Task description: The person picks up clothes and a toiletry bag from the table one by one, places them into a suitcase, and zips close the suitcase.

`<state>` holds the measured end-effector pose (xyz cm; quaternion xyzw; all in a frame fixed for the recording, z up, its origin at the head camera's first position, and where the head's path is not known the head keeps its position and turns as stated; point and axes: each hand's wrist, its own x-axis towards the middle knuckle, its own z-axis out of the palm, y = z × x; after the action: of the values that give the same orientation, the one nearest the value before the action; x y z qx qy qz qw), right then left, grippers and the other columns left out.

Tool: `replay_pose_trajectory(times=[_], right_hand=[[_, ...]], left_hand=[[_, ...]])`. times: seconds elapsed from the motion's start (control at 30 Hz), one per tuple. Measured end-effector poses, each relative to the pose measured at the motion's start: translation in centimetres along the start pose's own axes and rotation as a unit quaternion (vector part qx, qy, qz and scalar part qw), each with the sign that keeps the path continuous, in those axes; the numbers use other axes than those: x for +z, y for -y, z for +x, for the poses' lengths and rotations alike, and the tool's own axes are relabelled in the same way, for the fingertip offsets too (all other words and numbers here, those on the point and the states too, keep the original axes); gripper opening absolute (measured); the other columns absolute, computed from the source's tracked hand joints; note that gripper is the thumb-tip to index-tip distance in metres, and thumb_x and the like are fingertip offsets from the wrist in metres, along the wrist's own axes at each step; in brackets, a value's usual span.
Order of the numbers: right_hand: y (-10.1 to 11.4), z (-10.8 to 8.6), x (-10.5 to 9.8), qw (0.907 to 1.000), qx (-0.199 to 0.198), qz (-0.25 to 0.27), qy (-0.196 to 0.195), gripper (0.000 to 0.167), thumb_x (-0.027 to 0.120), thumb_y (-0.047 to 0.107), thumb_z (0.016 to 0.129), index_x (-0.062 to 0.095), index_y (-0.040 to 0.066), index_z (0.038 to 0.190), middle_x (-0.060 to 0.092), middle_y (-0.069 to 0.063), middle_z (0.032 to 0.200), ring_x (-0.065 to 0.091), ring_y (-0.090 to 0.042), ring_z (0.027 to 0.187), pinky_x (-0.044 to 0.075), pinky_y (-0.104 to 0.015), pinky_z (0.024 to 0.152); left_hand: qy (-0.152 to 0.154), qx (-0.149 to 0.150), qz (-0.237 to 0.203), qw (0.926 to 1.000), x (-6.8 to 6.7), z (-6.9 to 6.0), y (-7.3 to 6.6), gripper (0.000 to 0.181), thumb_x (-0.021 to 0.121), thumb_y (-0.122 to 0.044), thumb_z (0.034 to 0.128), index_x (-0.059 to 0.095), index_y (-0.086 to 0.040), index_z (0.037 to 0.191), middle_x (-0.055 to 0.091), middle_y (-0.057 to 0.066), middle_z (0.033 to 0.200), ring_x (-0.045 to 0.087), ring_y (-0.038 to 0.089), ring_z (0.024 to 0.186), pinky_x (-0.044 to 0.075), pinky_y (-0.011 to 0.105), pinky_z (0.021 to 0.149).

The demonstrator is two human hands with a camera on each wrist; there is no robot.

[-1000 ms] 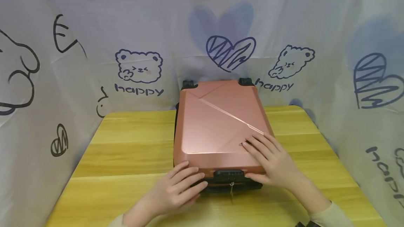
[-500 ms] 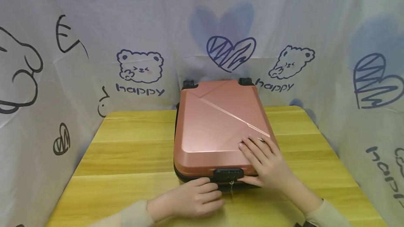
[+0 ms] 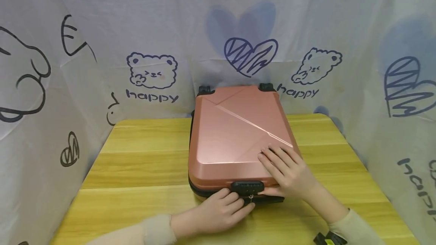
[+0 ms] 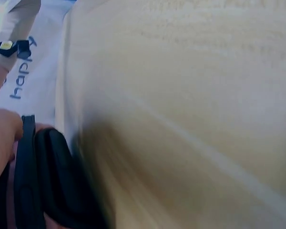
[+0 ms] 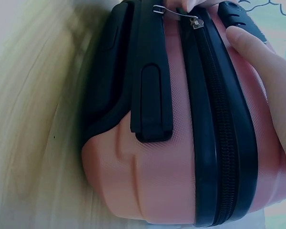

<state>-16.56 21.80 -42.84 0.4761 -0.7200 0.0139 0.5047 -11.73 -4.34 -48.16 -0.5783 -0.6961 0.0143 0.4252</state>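
Note:
A pink hard-shell suitcase [image 3: 235, 131] lies flat on the wooden table, with its wheels away from me. My right hand [image 3: 289, 173] rests on its near right corner, fingers stretched over the shell. The right thumb [image 5: 248, 43] touches the edge of the black combination lock [image 3: 247, 187]. My left hand [image 3: 225, 211] is at the near side, just below the lock, with bent fingers by the zip. In the right wrist view, left fingertips [image 5: 193, 5] are beside a zipper pull [image 5: 197, 22] with a thin loop; whether they pinch anything is unclear.
A black carry handle [image 5: 152, 90] runs along the suitcase's near side, below the zip [image 5: 221, 119]. Wooden tabletop [image 3: 143, 162] extends left and right of the suitcase. A white cloth [image 3: 190, 18] with drawings hangs behind. A black device [image 3: 328, 239] sits at my right wrist.
My left hand has left the suitcase's near left corner and moved right along its near side to below the lock. The right hand has shifted slightly left on the shell, its thumb nearing the lock.

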Motion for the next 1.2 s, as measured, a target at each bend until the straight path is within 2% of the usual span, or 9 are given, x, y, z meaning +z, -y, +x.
replay_pose_trajectory(times=[0.23, 0.3, 0.4, 0.5, 0.6, 0.77, 0.97, 1.2], right_hand=[[0.0, -0.3, 0.0, 1.0, 0.004, 0.001, 0.006, 0.087, 0.054, 0.075, 0.08, 0.067, -0.001, 0.119, 0.069, -0.02, 0.118, 0.067, -0.038, 0.106, 0.05, -0.052, 0.086], [0.1, -0.4, 0.0, 1.0, 0.006, 0.002, 0.004, 0.086, 0.054, 0.075, 0.081, 0.067, -0.001, 0.118, 0.069, -0.02, 0.118, 0.066, -0.038, 0.106, 0.05, -0.052, 0.086], [0.2, -0.4, 0.1, 1.0, 0.009, 0.002, 0.004, 0.085, 0.053, 0.074, 0.082, 0.067, -0.001, 0.119, 0.069, -0.02, 0.118, 0.066, -0.038, 0.106, 0.05, -0.052, 0.087], [0.3, -0.4, 0.1, 0.9999, 0.012, 0.001, 0.005, 0.085, 0.053, 0.074, 0.082, 0.067, -0.001, 0.119, 0.069, -0.02, 0.118, 0.066, -0.038, 0.106, 0.05, -0.052, 0.087], [0.3, -0.4, 0.1, 0.9999, 0.013, 0.001, 0.004, 0.085, 0.053, 0.074, 0.082, 0.067, -0.001, 0.119, 0.069, -0.02, 0.118, 0.066, -0.038, 0.106, 0.05, -0.052, 0.087], [0.3, -0.3, 0.1, 0.9999, 0.013, 0.003, -0.005, 0.083, 0.052, 0.073, 0.083, 0.068, -0.001, 0.118, 0.069, -0.02, 0.117, 0.066, -0.038, 0.104, 0.049, -0.052, 0.086], [0.3, -0.2, 0.2, 0.9999, 0.011, 0.007, -0.01, 0.083, 0.052, 0.072, 0.084, 0.068, -0.002, 0.117, 0.07, -0.02, 0.116, 0.067, -0.038, 0.103, 0.049, -0.052, 0.086], [0.3, -0.2, 0.1, 0.9998, 0.014, 0.01, -0.007, 0.082, 0.052, 0.072, 0.084, 0.067, -0.002, 0.117, 0.07, -0.02, 0.116, 0.066, -0.039, 0.104, 0.048, -0.052, 0.087]], left_hand=[[0.029, -0.053, 0.038, 0.9974, 1.1, 0.2, -1.7, 0.034, 0.041, -0.028, 0.1003, 0.068, -0.021, 0.119, 0.069, -0.008, 0.098, 0.054, 0.012, 0.081, 0.038, 0.029, 0.069], [0.037, -0.061, 0.039, 0.9967, 1.3, 0.2, -2.0, 0.033, 0.043, -0.029, 0.0992, 0.069, -0.02, 0.119, 0.07, -0.007, 0.102, 0.054, 0.012, 0.083, 0.038, 0.03, 0.069], [0.032, -0.07, 0.033, 0.9965, 1.6, 0.0, -2.2, 0.031, 0.048, -0.029, 0.0975, 0.071, -0.019, 0.115, 0.072, -0.008, 0.104, 0.055, 0.012, 0.083, 0.039, 0.031, 0.069], [-0.002, -0.071, 0.015, 0.9973, 1.6, -0.1, -1.9, 0.027, 0.051, -0.029, 0.0963, 0.073, -0.017, 0.106, 0.073, -0.008, 0.099, 0.058, 0.012, 0.081, 0.04, 0.03, 0.069], [-0.05, -0.064, -0.001, 0.9967, 1.5, -0.1, -1.4, 0.025, 0.054, -0.029, 0.0971, 0.075, -0.015, 0.1, 0.073, -0.007, 0.092, 0.06, 0.011, 0.078, 0.042, 0.026, 0.067], [-0.1, -0.061, -0.016, 0.993, 0.8, 0.4, -0.4, 0.019, 0.058, -0.016, 0.095, 0.076, -0.011, 0.097, 0.073, -0.004, 0.086, 0.06, 0.01, 0.073, 0.041, 0.021, 0.062], [-0.118, -0.095, -0.026, 0.9881, -0.2, 1.0, 0.0, 0.019, 0.057, -0.01, 0.0946, 0.075, -0.008, 0.093, 0.071, -0.002, 0.08, 0.059, 0.011, 0.069, 0.042, 0.02, 0.058], [-0.103, -0.125, -0.002, 0.9868, -0.1, 1.1, -0.5, 0.017, 0.059, -0.014, 0.0927, 0.07, -0.009, 0.081, 0.065, -0.004, 0.069, 0.052, 0.012, 0.061, 0.037, 0.021, 0.055]])
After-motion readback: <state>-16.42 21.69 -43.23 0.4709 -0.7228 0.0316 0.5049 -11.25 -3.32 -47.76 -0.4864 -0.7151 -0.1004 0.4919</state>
